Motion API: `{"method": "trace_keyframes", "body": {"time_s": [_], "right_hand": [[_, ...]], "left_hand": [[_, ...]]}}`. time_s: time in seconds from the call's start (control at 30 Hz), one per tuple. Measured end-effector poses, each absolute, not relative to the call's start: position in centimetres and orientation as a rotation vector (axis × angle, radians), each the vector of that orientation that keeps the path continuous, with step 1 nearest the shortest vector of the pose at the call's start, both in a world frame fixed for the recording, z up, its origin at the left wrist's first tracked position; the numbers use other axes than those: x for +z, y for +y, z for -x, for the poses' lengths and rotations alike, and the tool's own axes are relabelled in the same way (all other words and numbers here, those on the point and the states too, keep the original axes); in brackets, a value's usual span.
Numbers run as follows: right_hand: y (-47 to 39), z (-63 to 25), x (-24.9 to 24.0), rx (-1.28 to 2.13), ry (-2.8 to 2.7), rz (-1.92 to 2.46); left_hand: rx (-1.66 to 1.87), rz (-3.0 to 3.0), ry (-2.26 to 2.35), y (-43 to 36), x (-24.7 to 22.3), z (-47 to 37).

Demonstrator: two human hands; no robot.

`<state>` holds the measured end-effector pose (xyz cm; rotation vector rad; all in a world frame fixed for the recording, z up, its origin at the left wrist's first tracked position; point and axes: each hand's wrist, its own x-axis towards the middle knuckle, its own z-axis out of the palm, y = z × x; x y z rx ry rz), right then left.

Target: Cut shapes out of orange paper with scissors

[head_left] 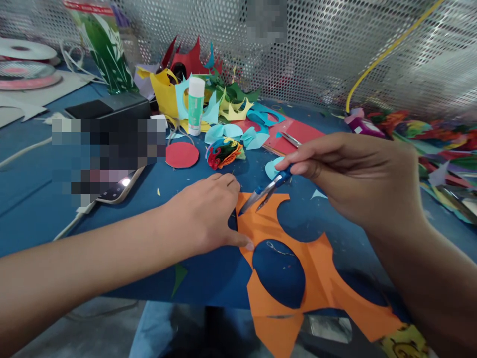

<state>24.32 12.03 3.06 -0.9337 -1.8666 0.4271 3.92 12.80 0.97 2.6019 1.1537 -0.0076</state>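
A drawing compass (265,190) with blue and metal parts is pinched at its top by my right hand (357,174). Its legs point down and left onto a sheet of orange paper (298,233), which has round cut-outs and hangs past the table's front edge. My left hand (203,214) holds the paper at its upper left, thumb on the sheet and fingers curled by its edge; the fingertips are partly hidden. Behind the compass is a light blue paper piece (274,168). A multicoloured folded-paper ball (224,152) and a red paper disc (182,154) lie beyond my left hand.
A glue stick (196,107) stands before a heap of paper scraps (164,92). A phone (122,186) with a cable lies left. Scissors or a similar metal tool (289,139) rest on red paper. More coloured paper (443,144) is at right, and perforated metal (316,54) rises behind.
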Motion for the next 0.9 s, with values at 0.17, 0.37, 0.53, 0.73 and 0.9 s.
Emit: {"method": "trace_keyframes", "body": {"time_s": [0.17, 0.37, 0.53, 0.73, 0.9], "right_hand": [[12.1, -24.2, 2.6, 0.448, -1.768, 0.933], [12.2, -24.4, 2.3, 0.420, -1.721, 0.948], [12.4, -24.6, 2.4, 0.453, -1.749, 0.912], [11.9, -24.5, 2.8, 0.432, -1.891, 0.857], [11.0, -23.9, 3.2, 0.334, -1.975, 0.855]], "left_hand": [[0.025, -2.561, 1.133, 12.8, 1.1, -3.9], [0.052, -2.531, 1.127, 12.9, 1.2, -3.7], [0.045, -2.549, 1.132, 13.0, 1.0, -3.7], [0.030, -2.539, 1.141, 13.0, 1.1, -3.8], [0.044, -2.548, 1.102, 13.0, 1.1, -3.7]]}}
